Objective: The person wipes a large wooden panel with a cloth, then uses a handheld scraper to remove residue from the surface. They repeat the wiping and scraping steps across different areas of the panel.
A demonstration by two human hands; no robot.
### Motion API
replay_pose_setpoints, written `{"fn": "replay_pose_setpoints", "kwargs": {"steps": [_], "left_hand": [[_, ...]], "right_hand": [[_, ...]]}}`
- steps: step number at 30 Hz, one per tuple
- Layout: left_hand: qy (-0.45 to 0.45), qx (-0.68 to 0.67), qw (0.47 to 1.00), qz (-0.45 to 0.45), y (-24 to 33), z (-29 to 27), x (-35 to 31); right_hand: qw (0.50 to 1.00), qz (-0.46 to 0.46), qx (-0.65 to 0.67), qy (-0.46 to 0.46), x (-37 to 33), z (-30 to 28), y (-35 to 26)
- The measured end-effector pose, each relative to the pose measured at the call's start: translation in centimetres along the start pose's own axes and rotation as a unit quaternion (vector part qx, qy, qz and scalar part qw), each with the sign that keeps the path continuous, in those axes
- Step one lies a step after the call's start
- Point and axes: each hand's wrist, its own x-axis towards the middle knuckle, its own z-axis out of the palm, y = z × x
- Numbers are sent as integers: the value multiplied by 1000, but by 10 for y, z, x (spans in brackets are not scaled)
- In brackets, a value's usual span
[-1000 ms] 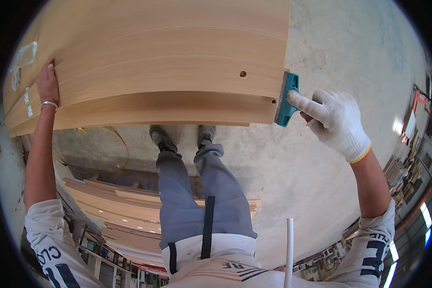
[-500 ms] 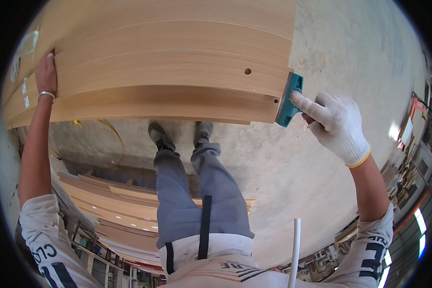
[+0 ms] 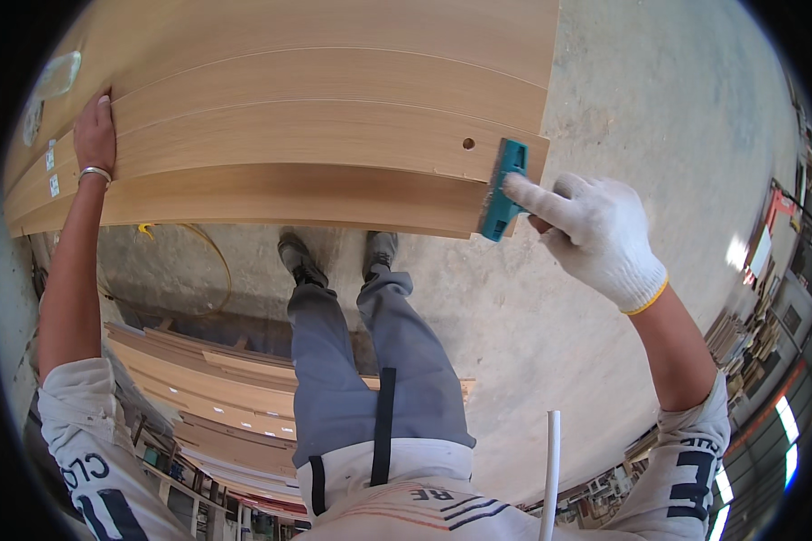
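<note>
The gloved right hand (image 3: 600, 234) holds the scraper (image 3: 503, 191) on the right end of the boards (image 3: 316, 131); this looks like scraping. The left hand (image 3: 96, 135) rests well apart on their left side; whether it grips is hard to tell. The next push calls for a flat scraper.

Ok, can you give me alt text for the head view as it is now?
A gloved right hand holds a teal scraper at the right end of long wooden boards, while the bare left hand rests on them at far left. Below, the person's dark shoes stand on a grey floor.
</note>
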Motion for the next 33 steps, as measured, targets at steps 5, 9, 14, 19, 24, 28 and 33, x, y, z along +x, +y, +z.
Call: {"fn": "replay_pose_setpoints", "kwargs": {"steps": [5, 9, 14, 19, 24, 28, 33], "left_hand": [[-4, -16, 1000, 1, 3, 3, 2], [-5, -30, 1000, -8, 3, 3, 2], [-2, -7, 1000, -3, -2, 0, 0], [-7, -15, 1000, -15, 10, -2, 0], [0, -12, 1000, -21, 26, -7, -3], [-19, -12, 999, -34, 33, -10, -4], [4, 5, 999, -32, 32, -8, -5]], "right_hand": [[1000, 10, -16, -8, -36, -2, 21], [1000, 11, -28, 0, -37, -2, 20], [1000, 1, -12, 11, -21, 5, 9], [1000, -4, -2, -3, 16, 8, -9], [1000, -26, -13, -6, 47, 4, -28], [999, -40, -9, -4, 50, 1, -28], [1000, -17, -19, -10, 25, -2, -13]]}}
